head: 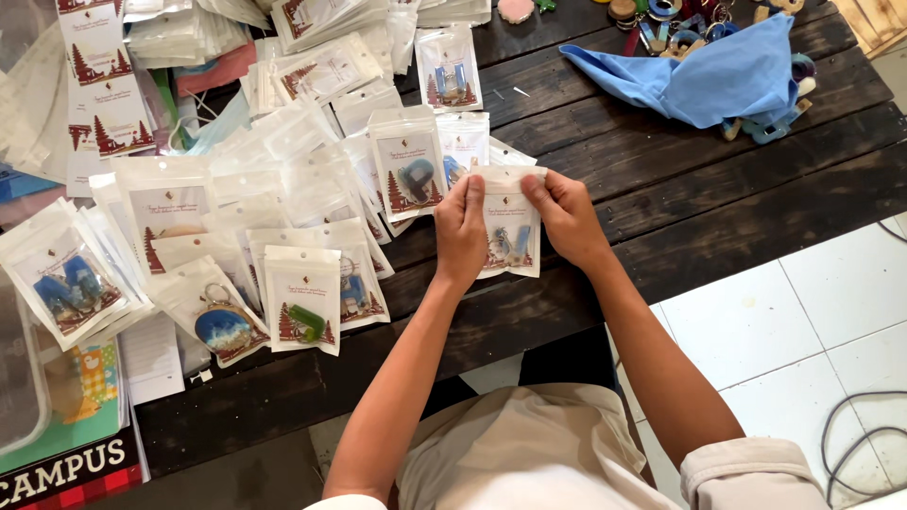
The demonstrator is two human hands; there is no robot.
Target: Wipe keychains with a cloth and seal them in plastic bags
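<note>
Nearest the camera, the left hand [460, 231] and the right hand [567, 219] pinch the top edge of a small clear plastic zip pouch with a white printed card and a blue trinket inside [511, 236]; the fingers of both are clenched on its upper strip, thumbs on top, and the pouch lies flat against the dark wooden plank bench [718, 198], just in front of the person. To judge from this, the pouch already has its contents in and is at the sealing stage. Left of the hands, many like pouches are spread and overlapping: one with a green piece [303, 300], one with a round blue-and-white keyring [219, 321], one with a large blue letter shape [408, 168]; these look finished. Further left and back, stacks of flat pouches with only cards [189, 33] look still unfilled, so a good share appears left to do. At the far right edge of the bench lies a crumpled light blue cloth [718, 76] over a heap of loose coloured keyrings [661, 14]. Beyond the bench, white floor tiles [803, 312] show, with a dark cable [855, 444] coiled on them.
</note>
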